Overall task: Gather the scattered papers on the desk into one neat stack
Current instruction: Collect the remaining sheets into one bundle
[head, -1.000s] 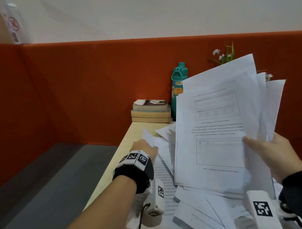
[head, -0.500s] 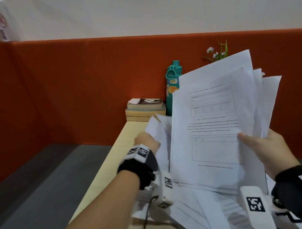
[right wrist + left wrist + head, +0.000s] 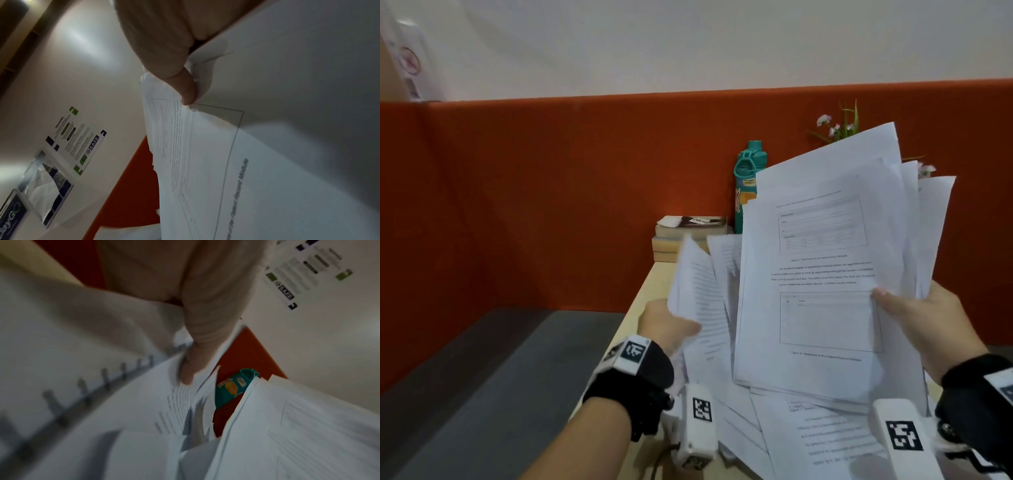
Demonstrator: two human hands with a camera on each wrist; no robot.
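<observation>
My right hand (image 3: 914,322) grips a thick, fanned bundle of printed papers (image 3: 822,274) upright above the desk, thumb on the front sheet; the right wrist view shows that thumb pinching the bundle (image 3: 226,146). My left hand (image 3: 667,323) holds a smaller group of printed sheets (image 3: 700,291), lifted and tilted just left of the bundle. In the blurred left wrist view the thumb presses on these sheets (image 3: 144,402). More loose papers (image 3: 808,435) lie overlapping on the wooden desk (image 3: 640,308) under both hands.
Stacked books (image 3: 681,236) and a teal bottle (image 3: 746,185) stand at the desk's back edge against an orange partition (image 3: 551,205). A small flowering plant (image 3: 839,126) pokes up behind the bundle. Grey floor (image 3: 482,394) lies left of the desk.
My left hand has picked sheets up off the desk and raised them toward the bundle. The right hand keeps the bundle upright, nearly still.
</observation>
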